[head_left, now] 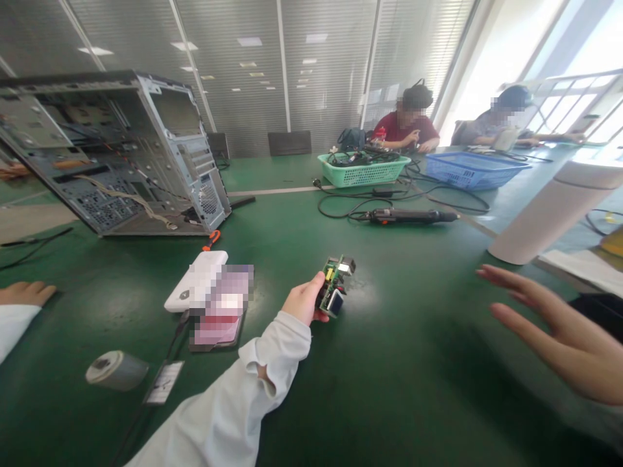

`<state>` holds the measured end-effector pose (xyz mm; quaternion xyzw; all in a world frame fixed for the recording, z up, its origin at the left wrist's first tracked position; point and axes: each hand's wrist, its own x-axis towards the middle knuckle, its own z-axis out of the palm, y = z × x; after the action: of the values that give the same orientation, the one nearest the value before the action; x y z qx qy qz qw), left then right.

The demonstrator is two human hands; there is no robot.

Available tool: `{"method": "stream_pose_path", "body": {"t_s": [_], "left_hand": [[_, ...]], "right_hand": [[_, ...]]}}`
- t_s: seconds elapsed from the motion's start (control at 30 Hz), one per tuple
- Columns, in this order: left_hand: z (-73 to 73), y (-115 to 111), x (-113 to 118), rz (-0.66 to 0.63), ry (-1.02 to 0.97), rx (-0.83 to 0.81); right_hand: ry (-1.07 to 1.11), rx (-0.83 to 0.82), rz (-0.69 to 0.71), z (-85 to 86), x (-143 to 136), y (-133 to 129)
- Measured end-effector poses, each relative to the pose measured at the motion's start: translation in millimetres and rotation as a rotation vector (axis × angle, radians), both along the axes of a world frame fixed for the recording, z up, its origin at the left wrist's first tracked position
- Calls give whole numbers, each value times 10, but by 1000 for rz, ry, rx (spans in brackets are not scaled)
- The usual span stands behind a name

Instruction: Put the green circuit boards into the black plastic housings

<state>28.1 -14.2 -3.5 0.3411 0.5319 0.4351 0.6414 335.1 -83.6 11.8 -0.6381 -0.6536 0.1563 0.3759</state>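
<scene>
Near the middle of the green table (389, 363), my left hand (304, 299) grips a small green circuit board (333, 285) by its left side. The board carries a yellow part, dark parts and a silver-sided block, and is held tilted. Over the right side of the table my right hand (559, 331) hangs with its fingers spread and nothing in them, well apart from the board. To the left of my left hand lie a white power bank (197, 280) and a phone with a pink screen (226, 311).
An open computer case (146, 149) stands at the left. A black electric screwdriver (409, 216), a green basket (363, 172) of cables, a blue basket (474, 170) and a pale bottle (549, 211) stand beyond. A tape roll (117, 371) lies near left; another person's hand (29, 293) rests at the left edge.
</scene>
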Motion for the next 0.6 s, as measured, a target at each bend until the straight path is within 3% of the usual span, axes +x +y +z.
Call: {"method": "stream_pose_path", "body": {"t_s": [0.07, 0.13, 0.2, 0.33, 0.5, 0.6], "left_hand": [[4, -24, 10, -61, 58, 38], [-1, -46, 10, -103, 84, 95], [-9, -63, -3, -124, 85, 147], [10, -91, -30, -148, 58, 214], [74, -110, -10, -178, 92, 261], [50, -64, -18, -168, 10, 214]], "right_hand": [[395, -259, 323, 26, -425, 150], [670, -462, 553, 55, -808, 310], [716, -452, 555, 66, -1087, 467], [536, -244, 411, 49, -1350, 673], [494, -510, 584, 21, -1403, 699], [673, -693, 544, -21, -1394, 690]]}}
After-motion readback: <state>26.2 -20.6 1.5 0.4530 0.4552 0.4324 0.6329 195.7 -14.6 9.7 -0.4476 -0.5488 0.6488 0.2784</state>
